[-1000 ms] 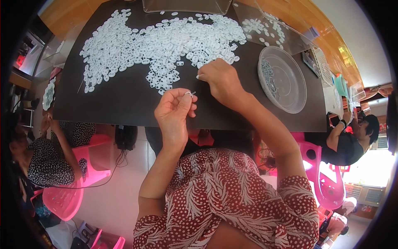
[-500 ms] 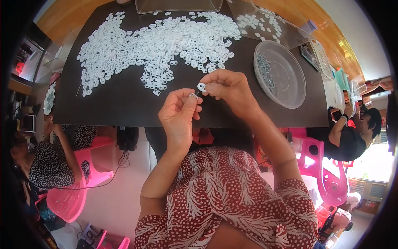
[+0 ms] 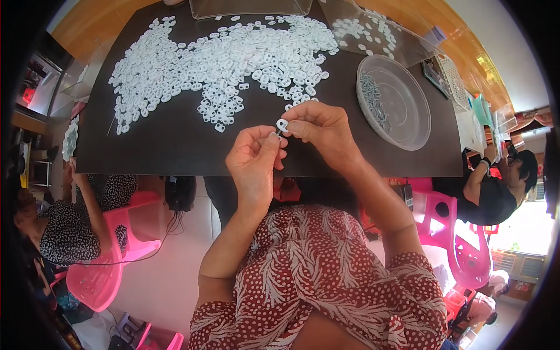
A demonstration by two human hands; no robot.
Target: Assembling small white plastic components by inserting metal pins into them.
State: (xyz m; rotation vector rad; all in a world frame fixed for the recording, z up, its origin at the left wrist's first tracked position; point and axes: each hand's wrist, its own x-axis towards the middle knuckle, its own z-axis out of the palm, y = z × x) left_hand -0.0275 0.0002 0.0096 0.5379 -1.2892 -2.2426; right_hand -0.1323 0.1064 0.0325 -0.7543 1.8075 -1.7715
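My right hand pinches a small white oval plastic piece with holes between thumb and forefinger. Just below it, my left hand is closed with thumb and fingertips around a thin metal pin. The pin's tip meets the lower side of the white piece; whether it has entered a hole cannot be made out. A bit of white shows at the left fingertips, mostly hidden. Both hands are held above the near part of the dark table.
A wide heap of white pieces covers the far table, with a smaller cluster nearer. On the right stands a round clear dish holding thin grey metal parts. Beyond lies a clear tray. Other people sit on both sides.
The white piece in my right hand has come closer to the pin, tipped so its holes show more. The left fingertips have shifted slightly right.
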